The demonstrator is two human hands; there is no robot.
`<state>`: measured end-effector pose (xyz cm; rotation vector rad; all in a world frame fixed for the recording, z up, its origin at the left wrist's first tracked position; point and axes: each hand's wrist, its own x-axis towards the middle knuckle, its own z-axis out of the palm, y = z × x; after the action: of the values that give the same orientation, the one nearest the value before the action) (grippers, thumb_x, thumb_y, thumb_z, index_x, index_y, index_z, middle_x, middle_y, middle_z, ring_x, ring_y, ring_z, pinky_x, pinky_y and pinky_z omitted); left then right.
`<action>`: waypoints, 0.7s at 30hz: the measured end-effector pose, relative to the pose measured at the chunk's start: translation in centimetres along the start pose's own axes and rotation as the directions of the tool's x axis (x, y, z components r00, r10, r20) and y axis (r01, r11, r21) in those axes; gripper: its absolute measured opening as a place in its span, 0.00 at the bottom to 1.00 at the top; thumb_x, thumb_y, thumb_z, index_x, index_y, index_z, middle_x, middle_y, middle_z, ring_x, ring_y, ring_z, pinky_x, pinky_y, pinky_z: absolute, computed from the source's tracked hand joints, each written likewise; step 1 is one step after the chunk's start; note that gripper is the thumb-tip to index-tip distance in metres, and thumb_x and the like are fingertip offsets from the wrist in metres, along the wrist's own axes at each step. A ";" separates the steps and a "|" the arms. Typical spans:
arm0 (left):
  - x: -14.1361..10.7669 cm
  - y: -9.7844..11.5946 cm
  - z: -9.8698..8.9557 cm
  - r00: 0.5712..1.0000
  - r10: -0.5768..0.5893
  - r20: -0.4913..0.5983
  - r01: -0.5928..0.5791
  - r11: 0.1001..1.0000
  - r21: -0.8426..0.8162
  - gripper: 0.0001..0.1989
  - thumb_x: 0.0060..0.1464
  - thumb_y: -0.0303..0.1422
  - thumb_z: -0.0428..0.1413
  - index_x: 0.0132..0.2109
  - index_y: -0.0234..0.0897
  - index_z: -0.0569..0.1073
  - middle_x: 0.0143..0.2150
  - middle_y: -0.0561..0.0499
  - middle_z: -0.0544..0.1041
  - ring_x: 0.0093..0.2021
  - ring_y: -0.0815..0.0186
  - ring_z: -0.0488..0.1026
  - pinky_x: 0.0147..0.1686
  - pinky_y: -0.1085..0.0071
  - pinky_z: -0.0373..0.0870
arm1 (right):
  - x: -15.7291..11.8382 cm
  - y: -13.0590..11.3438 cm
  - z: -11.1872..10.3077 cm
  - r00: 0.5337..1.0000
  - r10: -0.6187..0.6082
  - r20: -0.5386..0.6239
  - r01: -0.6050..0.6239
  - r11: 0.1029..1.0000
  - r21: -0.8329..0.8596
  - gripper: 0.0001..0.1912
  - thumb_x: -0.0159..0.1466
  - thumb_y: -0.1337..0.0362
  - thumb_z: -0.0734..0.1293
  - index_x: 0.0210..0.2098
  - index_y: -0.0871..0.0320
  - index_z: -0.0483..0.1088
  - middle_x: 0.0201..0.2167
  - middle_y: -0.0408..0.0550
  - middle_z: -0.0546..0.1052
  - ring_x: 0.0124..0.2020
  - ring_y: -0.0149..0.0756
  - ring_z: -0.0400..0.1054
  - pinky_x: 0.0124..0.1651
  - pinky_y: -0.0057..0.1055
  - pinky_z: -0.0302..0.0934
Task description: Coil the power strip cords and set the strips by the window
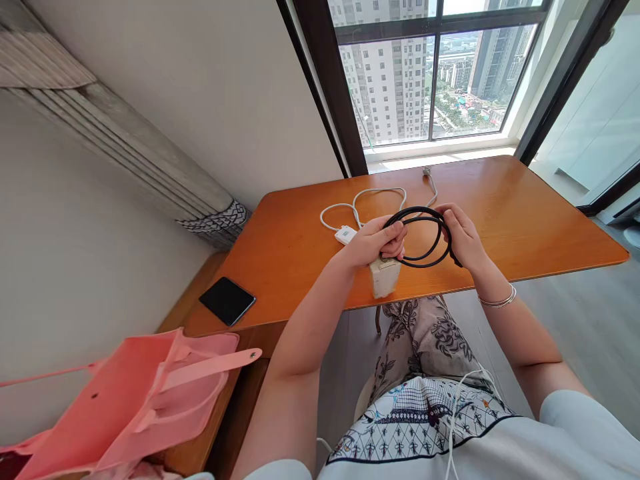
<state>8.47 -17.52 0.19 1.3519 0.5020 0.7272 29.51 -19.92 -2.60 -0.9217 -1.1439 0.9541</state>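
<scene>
A black cable [423,265] is looped into a coil above the near part of the table [295,247]. My left hand [383,239] is closed around the coil's left side. My right hand [463,237] grips its right side, with a short black end showing below the fingers. Just under my left hand is a cream-white block [385,279] near the table's front edge; I cannot tell whether the hand touches it. Behind my left wrist lies a small white box [345,235] on a white cord [380,191], which runs to a plug [427,172] at the back.
A black-screened phone [227,301] lies at the table's left corner. Left of it, an open pink bag [150,393] rests on a wooden surface. Beyond the table are a window [435,87] and a gathered curtain [215,220]. A thin white cord [453,427] hangs over my lap.
</scene>
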 end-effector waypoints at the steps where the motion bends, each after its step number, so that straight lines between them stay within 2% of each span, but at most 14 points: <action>1: 0.1 -0.1 0.1 1.000 0.016 -0.021 -0.017 0.999 -0.041 0.23 0.58 0.46 0.62 0.26 0.37 0.63 0.15 0.62 0.53 0.16 0.76 0.54 0.27 0.72 0.70 | -0.2 0.4 0.2 0.995 0.086 0.045 -0.090 0.993 0.078 0.10 0.66 0.55 0.70 0.33 0.54 0.74 0.30 0.43 0.72 0.29 0.30 0.62 0.29 0.25 0.58; 3: 0.4 -0.3 0.2 0.996 0.001 -0.089 -0.011 0.995 -0.103 0.23 0.60 0.46 0.60 0.27 0.37 0.62 0.15 0.63 0.52 0.15 0.77 0.53 0.26 0.74 0.70 | -1.0 1.2 0.6 0.976 0.179 0.121 -0.199 0.963 0.182 0.13 0.66 0.51 0.69 0.34 0.54 0.74 0.25 0.42 0.70 0.25 0.29 0.60 0.26 0.25 0.55; 4: 0.5 -0.3 0.2 0.992 -0.026 -0.124 0.010 0.991 -0.131 0.22 0.61 0.45 0.59 0.27 0.37 0.62 0.15 0.63 0.52 0.15 0.77 0.52 0.26 0.74 0.70 | -1.3 1.5 0.8 0.975 0.181 0.133 -0.206 0.956 0.209 0.14 0.66 0.51 0.69 0.34 0.55 0.74 0.22 0.41 0.68 0.24 0.28 0.59 0.26 0.25 0.55; 9: 0.8 -0.5 0.7 0.969 -0.175 -0.175 0.110 0.937 -0.331 0.24 0.65 0.49 0.52 0.27 0.37 0.62 0.14 0.62 0.51 0.15 0.75 0.54 0.25 0.74 0.70 | -1.8 1.8 1.7 0.993 0.095 0.066 -0.110 0.949 0.295 0.17 0.66 0.51 0.69 0.28 0.56 0.71 0.15 0.37 0.57 0.20 0.26 0.50 0.24 0.23 0.51; 12: 0.9 -0.4 1.3 0.955 -0.234 -0.185 0.131 0.887 -0.442 0.24 0.68 0.49 0.48 0.27 0.37 0.62 0.15 0.61 0.52 0.15 0.74 0.54 0.26 0.74 0.70 | -1.2 1.4 2.0 0.987 0.156 0.034 -0.158 0.927 0.339 0.17 0.67 0.52 0.68 0.27 0.56 0.69 0.14 0.35 0.52 0.18 0.26 0.47 0.23 0.22 0.51; 15: 1.0 -0.4 1.7 0.949 -0.257 -0.181 0.145 0.869 -0.474 0.23 0.69 0.46 0.47 0.29 0.37 0.63 0.17 0.60 0.55 0.15 0.75 0.55 0.27 0.74 0.71 | -0.6 1.3 2.2 0.972 0.234 0.016 -0.223 0.900 0.375 0.18 0.67 0.52 0.68 0.26 0.56 0.67 0.15 0.34 0.49 0.18 0.26 0.46 0.21 0.21 0.50; 18: 0.9 -0.5 2.0 0.953 -0.247 -0.177 0.130 0.858 -0.496 0.22 0.71 0.43 0.44 0.30 0.36 0.64 0.17 0.62 0.52 0.14 0.76 0.51 0.26 0.75 0.70 | -0.3 1.7 2.1 0.971 0.238 0.031 -0.233 0.901 0.366 0.17 0.67 0.52 0.69 0.27 0.56 0.68 0.15 0.34 0.50 0.18 0.25 0.47 0.21 0.20 0.51; 21: 0.8 -0.6 1.9 0.951 -0.214 -0.222 0.070 0.851 -0.520 0.22 0.71 0.42 0.44 0.30 0.36 0.63 0.17 0.64 0.46 0.13 0.78 0.45 0.24 0.78 0.66 | -0.3 2.4 1.6 0.975 0.213 0.061 -0.221 0.918 0.328 0.14 0.66 0.52 0.70 0.31 0.56 0.73 0.17 0.37 0.61 0.20 0.25 0.53 0.22 0.20 0.53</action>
<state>10.48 -18.30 -0.04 0.7122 0.5736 0.8549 27.59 -19.24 -4.64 -0.7706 -0.8737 1.2994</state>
